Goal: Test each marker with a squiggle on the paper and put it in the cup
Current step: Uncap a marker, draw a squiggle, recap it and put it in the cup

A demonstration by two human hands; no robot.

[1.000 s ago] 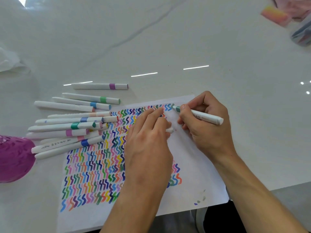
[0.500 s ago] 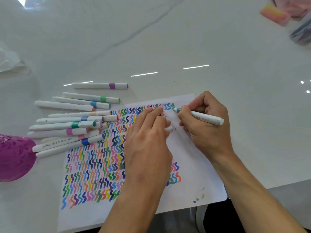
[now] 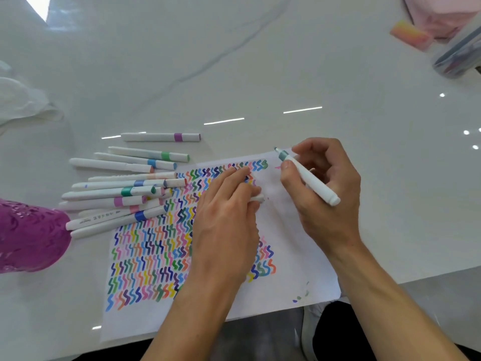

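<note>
Fingers (image 3: 316, 149) of my right hand (image 3: 328, 199) are curled round the white barrel of the teal marker (image 3: 309, 179), with the thumb pressing from the near side. The nib points up and away, clear of the paper (image 3: 294, 243), just past its far edge. I hold it off the sheet so it leaves no stray mark. A teal-green squiggle (image 3: 264, 164) sits at the right end of the top row, so I judge this marker's test done.

My left hand (image 3: 226, 217) lies on the middle of the paper, fingers stretched over the rows to pin the sheet flat. A white cap (image 3: 257, 198) pokes out on its thumb side, pinched there. I take it for this marker's cap, close by for closing the pen. The hand hides exactly how the thumb grips it.

Left of the paper lies the heap of capped markers (image 3: 117, 194), some overlapping the sheet's left edge. Further left is the purple cup (image 3: 31, 235), with two barrel ends touching its side.

Next, I reckon, the cap goes on and the marker crosses over the heap to the cup. The risk is dragging the wet nib over the paper or knocking the heap.
</note>
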